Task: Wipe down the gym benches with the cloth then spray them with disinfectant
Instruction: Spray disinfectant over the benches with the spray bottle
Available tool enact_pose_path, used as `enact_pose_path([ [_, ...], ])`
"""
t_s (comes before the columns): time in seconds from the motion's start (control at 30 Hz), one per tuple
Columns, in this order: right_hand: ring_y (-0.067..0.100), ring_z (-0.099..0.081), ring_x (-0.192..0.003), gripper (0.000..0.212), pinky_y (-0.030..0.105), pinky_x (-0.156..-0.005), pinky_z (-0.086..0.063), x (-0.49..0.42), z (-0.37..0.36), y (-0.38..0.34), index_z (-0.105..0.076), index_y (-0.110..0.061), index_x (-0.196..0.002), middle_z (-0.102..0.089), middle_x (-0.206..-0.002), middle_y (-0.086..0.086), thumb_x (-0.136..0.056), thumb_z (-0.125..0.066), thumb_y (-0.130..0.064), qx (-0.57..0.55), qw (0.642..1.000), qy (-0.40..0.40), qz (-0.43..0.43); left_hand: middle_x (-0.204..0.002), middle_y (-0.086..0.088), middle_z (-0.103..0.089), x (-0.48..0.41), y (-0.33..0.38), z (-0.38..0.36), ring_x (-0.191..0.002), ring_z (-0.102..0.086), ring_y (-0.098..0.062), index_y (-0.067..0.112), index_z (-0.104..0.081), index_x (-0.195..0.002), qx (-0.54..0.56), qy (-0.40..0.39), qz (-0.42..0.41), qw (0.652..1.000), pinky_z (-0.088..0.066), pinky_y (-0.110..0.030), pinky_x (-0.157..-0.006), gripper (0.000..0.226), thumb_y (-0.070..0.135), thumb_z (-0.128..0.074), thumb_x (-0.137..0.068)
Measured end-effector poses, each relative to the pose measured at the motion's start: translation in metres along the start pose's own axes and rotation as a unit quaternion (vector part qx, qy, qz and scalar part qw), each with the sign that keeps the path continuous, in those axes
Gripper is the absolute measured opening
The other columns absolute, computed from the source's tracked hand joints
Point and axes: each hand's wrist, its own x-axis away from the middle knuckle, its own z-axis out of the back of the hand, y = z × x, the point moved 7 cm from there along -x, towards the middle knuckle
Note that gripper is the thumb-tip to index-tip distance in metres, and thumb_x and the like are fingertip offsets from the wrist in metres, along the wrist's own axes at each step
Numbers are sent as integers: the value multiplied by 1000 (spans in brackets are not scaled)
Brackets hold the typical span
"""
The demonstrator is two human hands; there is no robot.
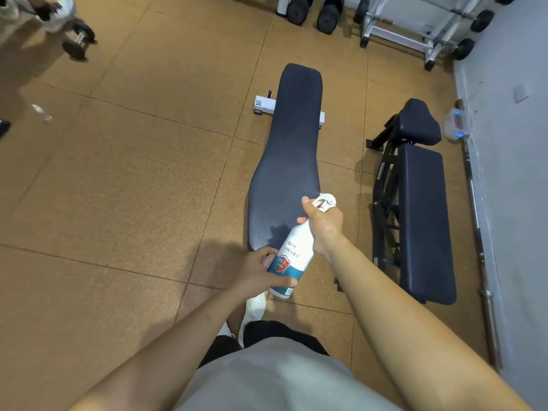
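A long dark flat bench (290,149) stretches away from me in the middle of the floor, with a darker wet-looking patch at its near end. I hold a white and teal disinfectant spray bottle (292,256) tilted over that near end. My left hand (261,271) grips the bottle's lower body. My right hand (323,223) grips its neck and spray head, and also holds a crumpled white cloth (326,201) that sticks out above the fingers. A second dark bench (424,221) with a raised seat pad stands to the right.
Brown tiled floor all around. Dumbbells (314,10) and a white rack (421,28) stand at the back. A barbell (480,238) lies along the grey wall on the right. A person's shoes and a dumbbell (78,40) are at the far left. My white shoe (255,310) is below the bottle.
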Motion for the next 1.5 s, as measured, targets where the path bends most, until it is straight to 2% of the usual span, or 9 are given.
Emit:
enact_pose_path([
  [0.17,16,-63,-50,22,33,-55,-55,-20,-15,-24,-61,-12,-95,-68,-76,7,-89,-78,-25,-47,999,-4,-13,-116,11,-75,-12,33,30,-101,-73,-5,28,-68,-117,-35,66,-12,997,-63,-37,-88,86,47,-100,-40],
  [0.3,19,-73,-65,24,45,-71,-60,-32,-14,-46,-61,-15,-92,-73,-85,5,-87,-81,-28,-63,998,-5,-16,-102,17,-77,-21,67,35,-93,-74,-2,32,-73,-106,-68,71,-30,995,-63,-39,-88,70,50,-96,-42],
  [0.43,18,-68,-61,25,35,-62,-58,-45,-5,-61,-62,-11,-97,-71,-82,6,-89,-79,-29,-79,996,30,-19,-98,18,-76,-32,91,34,-90,-73,-1,32,-74,-101,-100,64,-50,992,-63,-39,-85,62,50,-93,-45],
  [0.57,22,-71,-73,25,42,-74,-60,-57,-1,-65,-60,-11,-90,-71,-83,6,-89,-78,-29,-111,991,62,-42,-105,18,-74,-61,108,45,-92,-72,2,30,-72,-112,-147,28,-52,987,-64,-30,-82,67,46,-96,-51],
  [0.73,20,-74,-72,26,40,-70,-62,-68,-22,-74,-60,-14,-94,-73,-87,4,-87,-80,-30,-129,986,95,-53,-108,19,-70,-97,115,71,-88,-69,10,26,-67,-122,-156,-33,-45,986,-58,-15,-70,70,36,-98,-60],
  [0.87,19,-61,-57,27,30,-55,-55,-71,-49,-75,-59,-6,-93,-66,-79,10,-91,-76,-26,-168,973,146,-62,-106,21,-73,-126,115,102,-91,-70,5,37,-67,-113,-194,-88,-44,976,-63,-31,-84,72,55,-93,-48],
  [1.07,24,-73,-80,40,45,-83,-60,-57,-98,-79,-58,-17,-113,-74,-97,6,-86,-80,-36,-188,952,218,-107,-113,22,-70,-148,130,162,-104,-68,3,30,-63,-121,-207,-196,-59,957,-61,-32,-91,72,43,-97,-59],
  [1.17,22,-73,-78,39,42,-79,-61,-54,-127,-87,-60,-16,-114,-73,-96,5,-86,-79,-36,-187,944,256,-91,-113,16,-73,-163,133,194,-105,-70,-3,30,-65,-116,-200,-204,-54,957,-61,-43,-92,77,45,-97,-47],
  [1.5,20,-71,-79,26,40,-74,-59,-89,-202,-136,-62,-11,-105,-71,-99,11,-87,-79,-16,-198,965,171,-14,-110,11,-73,-195,168,261,-102,-71,-6,27,-67,-114,-174,-189,-61,964,-63,-41,-90,74,45,-97,-48],
])
